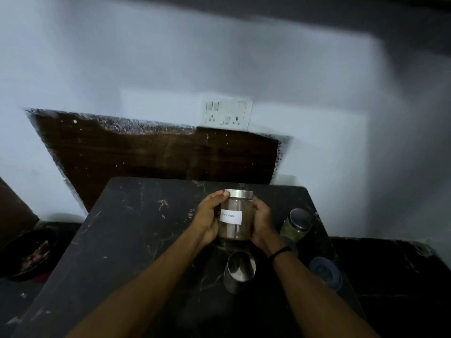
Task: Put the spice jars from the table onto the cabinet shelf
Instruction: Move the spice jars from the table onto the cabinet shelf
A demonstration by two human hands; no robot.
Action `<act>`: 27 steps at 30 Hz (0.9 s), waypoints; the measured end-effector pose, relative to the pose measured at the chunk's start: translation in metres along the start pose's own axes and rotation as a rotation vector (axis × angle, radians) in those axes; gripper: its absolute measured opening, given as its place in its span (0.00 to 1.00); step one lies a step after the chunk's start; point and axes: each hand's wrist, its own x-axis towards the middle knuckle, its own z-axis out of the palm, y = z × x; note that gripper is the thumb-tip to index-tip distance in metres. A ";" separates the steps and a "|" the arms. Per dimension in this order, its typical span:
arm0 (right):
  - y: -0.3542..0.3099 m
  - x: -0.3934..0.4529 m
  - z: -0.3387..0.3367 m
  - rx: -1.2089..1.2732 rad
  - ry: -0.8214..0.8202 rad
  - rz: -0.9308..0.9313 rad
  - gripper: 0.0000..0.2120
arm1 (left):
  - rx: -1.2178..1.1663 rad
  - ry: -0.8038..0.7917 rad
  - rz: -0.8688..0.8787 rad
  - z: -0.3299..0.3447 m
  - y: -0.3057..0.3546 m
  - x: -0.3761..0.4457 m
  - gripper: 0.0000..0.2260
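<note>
hands point(235, 219), gripping labelled spice jar point(234, 217) between

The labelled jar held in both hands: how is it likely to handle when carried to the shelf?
The labelled jar looks like clear glass with a metal lid, so probably rigid, fragile if dropped, and perhaps slippery. The left hand and right hand grip opposite sides, suggesting some weight. Its contents seem loose, so they may shift if tilted.

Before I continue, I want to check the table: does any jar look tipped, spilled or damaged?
No spill or damage shows. The labelled jar is upright between the left hand and right hand, lid on. The jar with green contents and the metal-lidded jar appear tilted, probably wide-angle lens distortion. The picture is dim and blurred.
</note>
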 end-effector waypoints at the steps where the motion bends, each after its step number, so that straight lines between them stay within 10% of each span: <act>1: -0.012 0.000 0.004 -0.001 -0.003 -0.031 0.26 | 0.000 -0.013 0.031 0.009 0.009 0.000 0.22; 14: -0.244 -0.045 0.121 -0.143 -0.301 -0.542 0.22 | 0.083 -0.206 0.489 0.163 0.207 -0.024 0.17; 27: -0.383 -0.065 0.202 -0.308 -0.153 -0.957 0.03 | 0.290 -0.135 0.990 0.247 0.341 -0.070 0.18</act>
